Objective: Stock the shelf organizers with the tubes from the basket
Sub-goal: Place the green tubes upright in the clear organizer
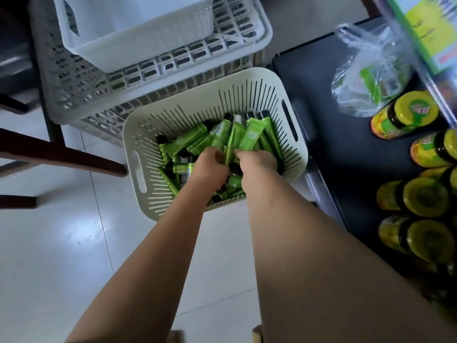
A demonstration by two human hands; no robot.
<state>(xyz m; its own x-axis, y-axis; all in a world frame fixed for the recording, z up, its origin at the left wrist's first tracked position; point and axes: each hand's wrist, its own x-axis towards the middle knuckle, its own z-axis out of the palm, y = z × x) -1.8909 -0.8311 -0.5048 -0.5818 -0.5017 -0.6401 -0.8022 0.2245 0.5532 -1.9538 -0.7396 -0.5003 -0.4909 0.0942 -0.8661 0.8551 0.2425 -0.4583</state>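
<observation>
A pale slotted basket (158,204) stands on the floor, filled with several green tubes (188,142) with black caps. Both my hands reach down into it. My left hand (210,167) curls its fingers round tubes near the middle of the pile. My right hand (257,160) grips a bundle of upright green tubes (249,134) that fan out above the fingers toward the basket's far wall. The fingertips of both hands are hidden among the tubes. No shelf organizer shows clearly.
A grey crate (81,95) with a white bin (138,43) on it stands behind the basket. To the right a dark shelf (329,115) carries yellow-lidded jars (405,115) and a plastic bag (366,70). Brown chair legs (61,154) cross the pale floor at left.
</observation>
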